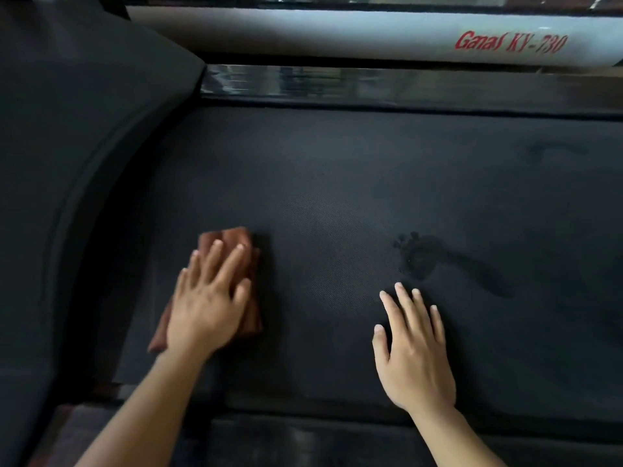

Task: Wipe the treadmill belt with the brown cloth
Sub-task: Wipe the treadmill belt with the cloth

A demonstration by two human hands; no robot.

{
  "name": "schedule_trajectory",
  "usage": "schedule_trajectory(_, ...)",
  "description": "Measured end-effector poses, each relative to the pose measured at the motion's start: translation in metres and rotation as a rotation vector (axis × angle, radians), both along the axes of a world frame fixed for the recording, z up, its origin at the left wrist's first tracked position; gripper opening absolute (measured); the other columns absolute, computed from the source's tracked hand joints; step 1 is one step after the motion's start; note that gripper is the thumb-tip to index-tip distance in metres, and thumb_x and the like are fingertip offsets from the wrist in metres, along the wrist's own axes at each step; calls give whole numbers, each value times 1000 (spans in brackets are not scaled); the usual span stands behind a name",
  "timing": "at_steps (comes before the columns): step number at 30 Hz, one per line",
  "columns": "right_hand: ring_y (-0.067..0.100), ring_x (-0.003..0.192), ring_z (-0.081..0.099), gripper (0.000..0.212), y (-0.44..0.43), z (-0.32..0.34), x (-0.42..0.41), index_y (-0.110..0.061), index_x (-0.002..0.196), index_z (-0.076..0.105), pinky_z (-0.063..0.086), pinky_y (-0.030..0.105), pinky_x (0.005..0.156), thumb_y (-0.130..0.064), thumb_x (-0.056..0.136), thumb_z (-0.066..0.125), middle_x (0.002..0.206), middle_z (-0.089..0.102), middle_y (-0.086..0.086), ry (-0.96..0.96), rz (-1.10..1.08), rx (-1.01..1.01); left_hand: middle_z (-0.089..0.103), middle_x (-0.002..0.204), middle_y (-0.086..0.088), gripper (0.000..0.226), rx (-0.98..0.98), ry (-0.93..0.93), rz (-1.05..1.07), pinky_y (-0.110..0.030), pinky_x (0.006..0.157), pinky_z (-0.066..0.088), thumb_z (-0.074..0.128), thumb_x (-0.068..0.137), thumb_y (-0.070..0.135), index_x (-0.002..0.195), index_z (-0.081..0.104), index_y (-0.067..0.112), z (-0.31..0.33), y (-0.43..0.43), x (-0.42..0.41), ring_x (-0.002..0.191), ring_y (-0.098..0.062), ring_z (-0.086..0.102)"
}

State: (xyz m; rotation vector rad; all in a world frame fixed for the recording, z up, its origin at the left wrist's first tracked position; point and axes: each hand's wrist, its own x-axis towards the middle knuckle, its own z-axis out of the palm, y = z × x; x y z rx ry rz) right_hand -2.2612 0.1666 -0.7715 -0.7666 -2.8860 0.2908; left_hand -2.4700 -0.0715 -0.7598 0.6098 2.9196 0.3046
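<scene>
Left hand lies flat, fingers straight, pressing the folded brown cloth onto the treadmill belt near its 8 o'clock edge. Right hand rests open, fingers spread, bare on the belt at 5 o'clock, holding nothing. A dark footprint mark sits just beyond its fingertips toward 3 o'clock.

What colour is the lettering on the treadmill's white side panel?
The slanted printed lettering is red; head view shows it best.

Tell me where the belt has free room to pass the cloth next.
The belt is bare beyond the brown cloth up to the glossy side rail, and between left hand and right hand. A footprint lies beyond the right hand.
</scene>
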Motion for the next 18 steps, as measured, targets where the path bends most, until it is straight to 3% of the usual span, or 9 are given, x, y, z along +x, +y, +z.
schedule_trajectory(5, 26, 147, 27, 54, 0, -2, 0, -17, 145, 45, 22, 51, 118, -37, 96, 34, 158, 32, 4, -6, 5, 13, 7, 167, 2, 60, -7, 7, 211, -49, 121, 10, 36, 98, 50, 154, 19, 42, 3, 29, -116, 151, -34, 5)
schedule_trajectory(9, 26, 147, 26, 53, 1, -1, -1, -17, 145, 45, 22, 51, 118, -36, 96, 36, 158, 33, 5, -17, 9, 16, 5, 167, 0, 61, -16, -22, 143, -50, 121, 8, 31, 96, 50, 155, 17, 40, 6, 107, -166, 151, -36, 3)
schedule_trajectory(14, 25, 148, 24, 54, 3, 2, -3, -17, 145, 44, 22, 51, 118, -36, 96, 37, 159, 31, 4, -43, 15, 11, 12, 166, 1, 62, 35, 16, -203, -49, 121, 10, 35, 95, 51, 155, 19, 41, 4, 199, -98, 151, -36, 5)
schedule_trajectory(18, 26, 149, 22, 54, 3, 4, -2, -17, 146, 43, 22, 51, 118, -34, 95, 39, 159, 30, 4, -68, 25, 1, 12, 166, 3, 62, 74, -10, -398, -45, 122, 7, 35, 95, 51, 154, 18, 43, 6, 183, 0, 152, -31, 3)
